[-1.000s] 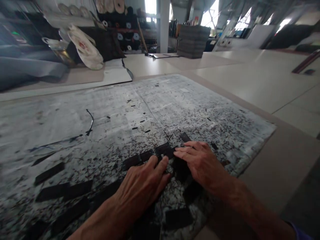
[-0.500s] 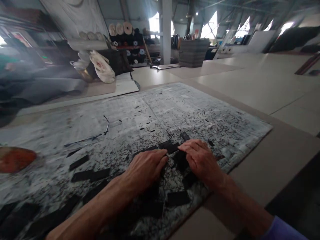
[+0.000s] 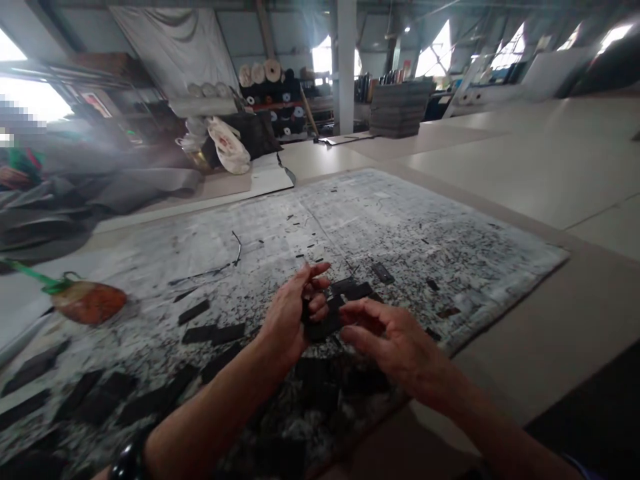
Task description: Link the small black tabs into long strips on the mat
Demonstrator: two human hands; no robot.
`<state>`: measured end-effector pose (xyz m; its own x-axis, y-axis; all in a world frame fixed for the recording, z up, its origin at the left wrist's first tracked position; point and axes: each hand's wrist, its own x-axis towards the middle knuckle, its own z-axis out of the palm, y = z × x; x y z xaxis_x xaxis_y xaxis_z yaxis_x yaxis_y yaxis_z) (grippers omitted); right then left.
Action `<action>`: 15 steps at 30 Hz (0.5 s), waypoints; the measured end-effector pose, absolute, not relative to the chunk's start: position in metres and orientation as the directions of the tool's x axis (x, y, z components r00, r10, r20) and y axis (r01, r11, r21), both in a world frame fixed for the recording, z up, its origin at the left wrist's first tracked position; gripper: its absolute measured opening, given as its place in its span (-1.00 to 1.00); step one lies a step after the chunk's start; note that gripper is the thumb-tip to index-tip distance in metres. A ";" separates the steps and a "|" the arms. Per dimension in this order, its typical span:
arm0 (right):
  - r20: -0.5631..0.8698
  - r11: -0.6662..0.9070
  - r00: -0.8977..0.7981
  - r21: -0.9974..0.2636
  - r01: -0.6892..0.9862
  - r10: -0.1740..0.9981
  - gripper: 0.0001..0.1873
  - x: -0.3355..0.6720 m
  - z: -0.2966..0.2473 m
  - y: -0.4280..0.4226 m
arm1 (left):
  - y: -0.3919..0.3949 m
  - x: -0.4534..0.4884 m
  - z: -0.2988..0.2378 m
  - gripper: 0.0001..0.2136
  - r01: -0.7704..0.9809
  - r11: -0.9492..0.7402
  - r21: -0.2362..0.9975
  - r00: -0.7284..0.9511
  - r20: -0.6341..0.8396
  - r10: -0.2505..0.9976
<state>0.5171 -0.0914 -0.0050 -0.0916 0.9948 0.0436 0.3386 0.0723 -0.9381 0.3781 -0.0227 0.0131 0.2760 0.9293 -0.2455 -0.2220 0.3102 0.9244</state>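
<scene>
My left hand (image 3: 295, 310) is turned partly palm up over the speckled white board (image 3: 345, 200), its fingers curled round a flat black strip (image 3: 325, 327). The strip sticks out from the palm toward my right hand (image 3: 390, 330). That hand curves in from the right, thumb and fingers apart, with its fingertips close by the strip; whether they touch it I cannot tell. Just beyond both hands lie more black pieces (image 3: 357, 290) and a single small black strip (image 3: 383, 273). Under my wrists, dark pieces lie loosely overlapped, partly hidden by my arms.
An orange-brown rounded tool with a green handle (image 3: 90, 301) rests on the left. Several black strips (image 3: 215, 333) and small scraps are scattered about. Grey sheet material (image 3: 125, 193) lies beyond, near another person's hand (image 3: 15, 177). Fabric rolls (image 3: 273, 70) and a pillar (image 3: 345, 67) stand behind.
My left hand has turned from palm down to partly palm up and now holds a black strip. My right hand has opened its fingers and drawn slightly nearer. The view has shifted left.
</scene>
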 end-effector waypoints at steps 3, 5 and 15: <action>-0.066 -0.043 -0.139 -0.985 0.165 0.988 -0.84 0.499 -0.009 -0.092 | -0.030 0.388 0.011 -0.72 -0.348 0.318 0.882 0.233 -0.247 0.941; -0.111 -0.102 -0.124 -0.992 0.076 0.986 -0.84 0.492 -0.016 -0.091 | -0.033 0.393 0.009 -0.71 -0.393 0.315 0.864 0.213 -0.248 0.945; -0.163 -0.171 -0.101 -0.982 -0.075 0.981 -0.87 0.500 -0.027 -0.091 | -0.037 0.401 0.006 -0.75 -0.434 0.424 0.795 0.227 -0.359 0.905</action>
